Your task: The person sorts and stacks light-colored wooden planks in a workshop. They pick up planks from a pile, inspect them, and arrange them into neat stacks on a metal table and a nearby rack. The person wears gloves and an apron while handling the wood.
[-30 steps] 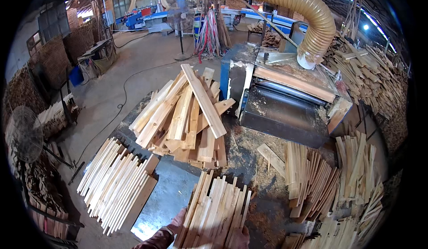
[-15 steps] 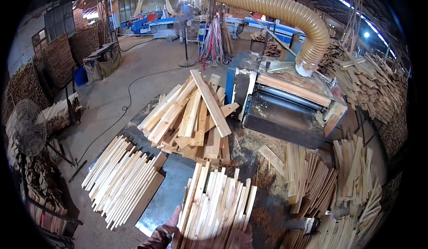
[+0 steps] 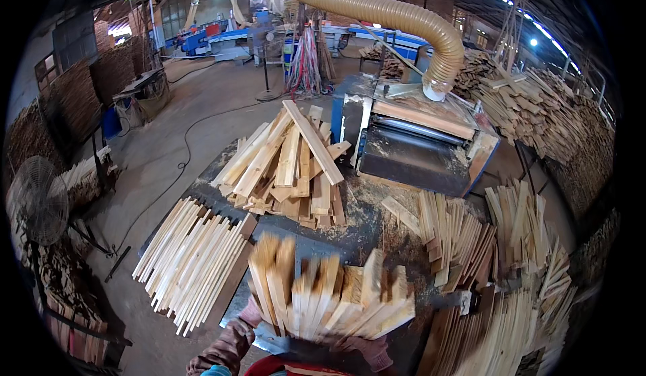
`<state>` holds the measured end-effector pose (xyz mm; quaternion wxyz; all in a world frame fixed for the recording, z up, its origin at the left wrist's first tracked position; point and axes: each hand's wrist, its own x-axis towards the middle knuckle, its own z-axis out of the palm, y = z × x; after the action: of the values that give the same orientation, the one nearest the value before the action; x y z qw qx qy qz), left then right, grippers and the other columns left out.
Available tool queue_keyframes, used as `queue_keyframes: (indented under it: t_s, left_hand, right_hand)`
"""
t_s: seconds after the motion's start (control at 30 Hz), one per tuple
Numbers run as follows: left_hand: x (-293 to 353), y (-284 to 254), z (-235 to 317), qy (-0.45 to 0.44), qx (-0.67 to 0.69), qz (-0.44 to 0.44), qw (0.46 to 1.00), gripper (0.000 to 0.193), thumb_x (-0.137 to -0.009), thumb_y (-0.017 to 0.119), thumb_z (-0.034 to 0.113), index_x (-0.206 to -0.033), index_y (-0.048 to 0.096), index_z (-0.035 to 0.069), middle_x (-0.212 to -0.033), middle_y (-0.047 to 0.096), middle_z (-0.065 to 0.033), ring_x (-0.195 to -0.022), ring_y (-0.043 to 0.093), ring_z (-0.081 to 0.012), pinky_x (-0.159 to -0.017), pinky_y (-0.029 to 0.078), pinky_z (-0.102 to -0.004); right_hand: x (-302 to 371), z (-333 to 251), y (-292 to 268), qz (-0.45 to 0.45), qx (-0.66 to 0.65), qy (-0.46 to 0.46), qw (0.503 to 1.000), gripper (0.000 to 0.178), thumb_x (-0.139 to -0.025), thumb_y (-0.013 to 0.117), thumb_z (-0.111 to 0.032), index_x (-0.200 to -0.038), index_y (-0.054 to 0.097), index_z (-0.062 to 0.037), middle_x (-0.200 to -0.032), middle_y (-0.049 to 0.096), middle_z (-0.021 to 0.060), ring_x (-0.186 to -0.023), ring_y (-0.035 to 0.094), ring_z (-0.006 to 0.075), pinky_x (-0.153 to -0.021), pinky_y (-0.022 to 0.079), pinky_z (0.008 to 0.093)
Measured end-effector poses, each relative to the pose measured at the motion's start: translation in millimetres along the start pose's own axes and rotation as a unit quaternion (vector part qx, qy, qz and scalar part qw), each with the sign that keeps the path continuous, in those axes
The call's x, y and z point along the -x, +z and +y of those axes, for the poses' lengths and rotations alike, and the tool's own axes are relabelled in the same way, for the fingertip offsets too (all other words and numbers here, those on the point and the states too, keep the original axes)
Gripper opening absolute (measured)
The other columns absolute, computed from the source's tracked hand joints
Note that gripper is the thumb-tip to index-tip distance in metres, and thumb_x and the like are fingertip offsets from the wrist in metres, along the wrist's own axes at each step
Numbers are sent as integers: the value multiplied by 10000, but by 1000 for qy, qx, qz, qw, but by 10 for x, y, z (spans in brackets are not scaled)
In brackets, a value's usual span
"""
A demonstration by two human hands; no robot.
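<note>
A wide bundle of pale wooden strips (image 3: 323, 295) is tilted up in front of me, its far ends fanned apart and smeared by motion. At the bundle's left side is my left hand (image 3: 251, 313), in a pinkish glove and closed on the strips. My right hand (image 3: 372, 352), gloved alike, grips the lower right side; some of its fingers are hidden behind the wood. Left of the bundle lies a neat stack of thin strips (image 3: 195, 261). A loose heap of boards (image 3: 289, 167) rests beyond it on the dark worktable (image 3: 363, 235).
A planer-like machine (image 3: 417, 147) with a ribbed yellow hose (image 3: 377, 13) stands at the far right. Several rows of strips (image 3: 457, 235) line the right side. A caged fan (image 3: 40, 198) is at the left, and a cable (image 3: 182, 164) crosses the floor.
The bundle has gone from lying flat to tilted up, its ends spreading apart. Both hands have moved with it, and my right glove now shows more plainly. The whole view has shifted slightly.
</note>
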<state>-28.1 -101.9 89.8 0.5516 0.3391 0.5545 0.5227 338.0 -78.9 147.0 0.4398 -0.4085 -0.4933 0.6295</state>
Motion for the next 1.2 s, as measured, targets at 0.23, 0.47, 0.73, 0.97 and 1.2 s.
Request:
queue_keyframes:
  t_s: [0.23,0.47,0.73,0.97,1.2]
  left_hand:
    - [102,-28,-356,-122,54,-4,991,454,-1081,321,289,-1479,361,73,-1357,564,-121,-1201,581,-247,-1028,496,-368]
    - [145,236,-436,-189,33,-86,978,461,-1080,330,304,-1478,363,73,-1353,564,-119,-1196,583,-241,-1020,500,-363]
    - [481,2026,-473,-271,-81,-327,902,469,-1078,340,320,-1476,365,73,-1347,564,-118,-1189,584,-235,-1012,504,-358]
    - [1540,3721,-736,-292,-209,-522,774,477,-1076,349,335,-1475,367,73,-1342,564,-117,-1183,586,-229,-1004,509,-353]
    - [2876,4699,-875,-301,-248,-634,667,485,-1075,358,349,-1474,368,73,-1338,564,-115,-1177,588,-223,-997,513,-348]
  right_hand:
    - [307,107,76,-46,-25,171,984,711,-715,879,-142,-1295,503,22,-1193,651,107,-1073,639,217,-900,554,376]
    - [974,-413,247,8,-68,143,987,652,-729,867,-109,-1270,526,17,-1170,665,104,-1055,647,203,-888,558,365]
    - [1567,-1320,430,106,276,1,955,711,-684,808,-329,-1263,509,-43,-1147,622,157,-1110,610,293,-912,482,390]
    - [3300,-1946,143,190,363,43,911,659,-773,688,-431,-1282,570,-31,-1265,616,219,-1140,602,391,-936,499,420]
    - [4543,-1536,-26,463,319,-52,825,876,-664,812,-344,-1369,427,4,-1211,570,238,-1146,559,403,-972,469,442]
